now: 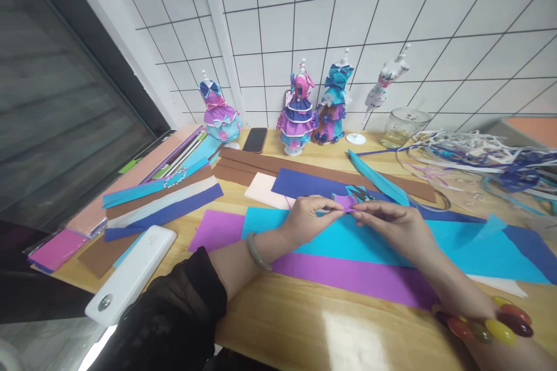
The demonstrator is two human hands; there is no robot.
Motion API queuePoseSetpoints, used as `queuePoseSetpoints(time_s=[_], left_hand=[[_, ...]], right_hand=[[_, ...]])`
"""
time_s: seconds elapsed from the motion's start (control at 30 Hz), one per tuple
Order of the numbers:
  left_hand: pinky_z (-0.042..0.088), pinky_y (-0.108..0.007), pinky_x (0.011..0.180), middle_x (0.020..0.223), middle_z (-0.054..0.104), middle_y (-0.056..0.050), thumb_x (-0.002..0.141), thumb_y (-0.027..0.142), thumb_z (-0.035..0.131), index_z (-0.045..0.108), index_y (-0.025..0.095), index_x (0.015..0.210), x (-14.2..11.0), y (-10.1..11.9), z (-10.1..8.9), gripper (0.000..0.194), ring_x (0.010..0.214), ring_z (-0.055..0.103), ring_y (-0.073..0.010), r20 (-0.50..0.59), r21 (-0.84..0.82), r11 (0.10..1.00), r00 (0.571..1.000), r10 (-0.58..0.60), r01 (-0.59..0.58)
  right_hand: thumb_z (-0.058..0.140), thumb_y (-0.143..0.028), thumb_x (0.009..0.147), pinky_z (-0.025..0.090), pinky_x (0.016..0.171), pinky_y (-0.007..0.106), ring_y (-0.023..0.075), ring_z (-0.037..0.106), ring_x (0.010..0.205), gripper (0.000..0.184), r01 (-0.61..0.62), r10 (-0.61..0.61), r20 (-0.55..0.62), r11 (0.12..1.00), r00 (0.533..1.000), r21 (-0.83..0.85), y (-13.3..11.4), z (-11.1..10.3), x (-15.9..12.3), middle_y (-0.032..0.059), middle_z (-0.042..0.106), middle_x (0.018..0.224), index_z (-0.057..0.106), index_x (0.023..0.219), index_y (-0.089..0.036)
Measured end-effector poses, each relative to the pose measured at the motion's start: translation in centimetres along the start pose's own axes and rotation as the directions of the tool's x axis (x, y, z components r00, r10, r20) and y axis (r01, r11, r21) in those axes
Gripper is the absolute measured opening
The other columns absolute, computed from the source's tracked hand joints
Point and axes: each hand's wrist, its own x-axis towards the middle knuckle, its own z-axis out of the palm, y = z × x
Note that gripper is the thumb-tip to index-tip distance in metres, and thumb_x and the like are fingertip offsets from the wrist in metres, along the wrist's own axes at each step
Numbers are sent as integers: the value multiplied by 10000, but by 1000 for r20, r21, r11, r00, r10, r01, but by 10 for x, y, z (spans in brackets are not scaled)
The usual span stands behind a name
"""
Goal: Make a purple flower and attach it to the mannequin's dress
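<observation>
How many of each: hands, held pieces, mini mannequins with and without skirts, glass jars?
Hands: 2 (left hand, right hand)
Held purple piece: 1, pinched between both hands
Skirted mini mannequins: 3
Skirtless mini mannequin: 1
Glass jar: 1
Total: 8

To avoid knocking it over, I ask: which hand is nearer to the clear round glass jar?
Right. The right hand is in front of the jar; the left hand is also in front, but farther to the left. Neither touches it.
</observation>
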Motion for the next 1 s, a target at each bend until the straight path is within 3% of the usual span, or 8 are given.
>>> queuePoseSetpoints(time_s=[0.43,1.0], left_hand=[[488,-258,731,812,656,-56,695,330,648,698,161,768,0,-5,2,190,777,610,-146,9,-117,983,990,-138,138],[473,-263,709,776,669,-53,671,366,659,671,148,748,0,-1,3,232,740,600,-142,7,-139,962,971,-237,236]], right_hand=[[752,-368,572,526,627,293,172,643,644,244,-122,125,-20,986,992,118,2,0,2,52,708,764,716,743,-198],[740,-406,573,511,607,286,164,631,610,283,-117,121,-33,988,992,100,-1,1,1,51,695,712,697,743,-183]])
